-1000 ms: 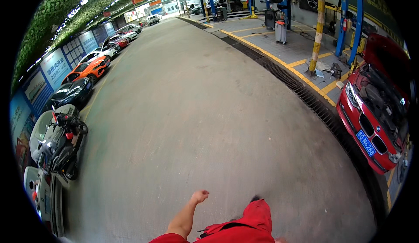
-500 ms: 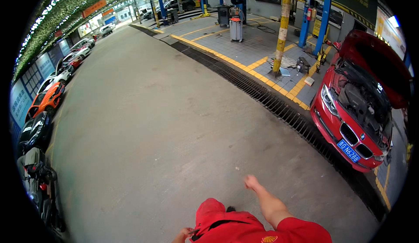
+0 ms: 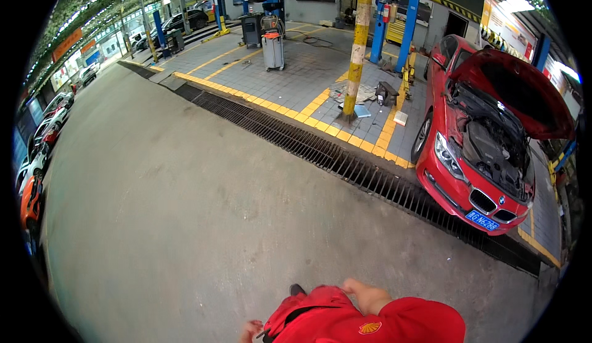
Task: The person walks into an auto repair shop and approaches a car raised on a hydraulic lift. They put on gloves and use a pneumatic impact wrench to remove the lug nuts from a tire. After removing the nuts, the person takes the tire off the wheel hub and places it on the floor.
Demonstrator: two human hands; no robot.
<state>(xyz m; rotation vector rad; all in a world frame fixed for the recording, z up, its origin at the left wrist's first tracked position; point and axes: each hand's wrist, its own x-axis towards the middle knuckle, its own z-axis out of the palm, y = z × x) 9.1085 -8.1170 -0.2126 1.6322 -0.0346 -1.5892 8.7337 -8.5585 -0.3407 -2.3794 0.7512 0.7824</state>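
Note:
My left hand point(image 3: 251, 328) hangs low beside the left side of my red clothing point(image 3: 320, 318), next to a dark strap or pocket edge. Its fingers are small and smeared, and I see no object in it. My right hand point(image 3: 350, 285) is in front of my body, close against the red cloth, with the bare forearm point(image 3: 373, 298) behind it. Its fingers are mostly hidden. One dark shoe point(image 3: 297, 289) shows ahead of me on the grey floor point(image 3: 185, 220).
A red car point(image 3: 456, 176) with its hood raised stands at the right, beside a long floor grate point(image 3: 296, 138). Past it are a yellow-and-white pole point(image 3: 356, 53), a grey tool cart point(image 3: 273, 50) and blue lift posts point(image 3: 409, 22). Parked cars point(image 3: 31, 201) line the left.
The view has turned right; the red car and pole sit further left in it. My right hand has swung back toward my body. The left hand stays low at my side.

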